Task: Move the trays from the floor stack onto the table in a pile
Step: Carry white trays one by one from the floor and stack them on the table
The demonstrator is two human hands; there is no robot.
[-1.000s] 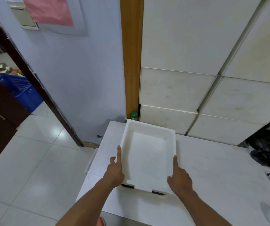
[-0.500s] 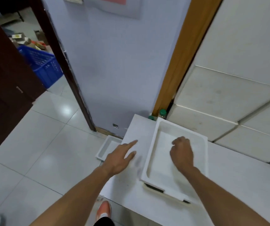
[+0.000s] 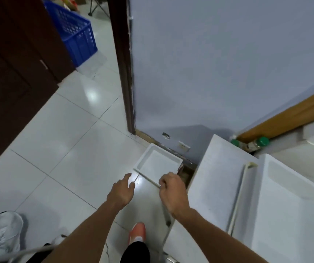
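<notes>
A white tray point(image 3: 157, 164) lies on the floor tiles against the wall, just left of the white table point(image 3: 216, 179). Whether more trays lie under it I cannot tell. A second white tray point(image 3: 292, 205) rests on the table at the right. My left hand point(image 3: 122, 190) hangs over the floor near the floor tray's near left corner, fingers spread, holding nothing. My right hand point(image 3: 171, 190) hovers at that tray's near right edge with fingers curled, and nothing is in it. Neither hand touches the floor tray.
A blue crate point(image 3: 76, 33) stands beyond the dark doorway at top left. Dark wooden furniture point(image 3: 13, 76) fills the left side. Two green-capped bottles point(image 3: 262, 142) stand behind the table. My orange shoe point(image 3: 137, 234) is below; another person's white shoe point(image 3: 2, 236) at bottom left.
Both hands left the tray on the table and swung left and down toward the floor tray. The view turned left and downward with them.
</notes>
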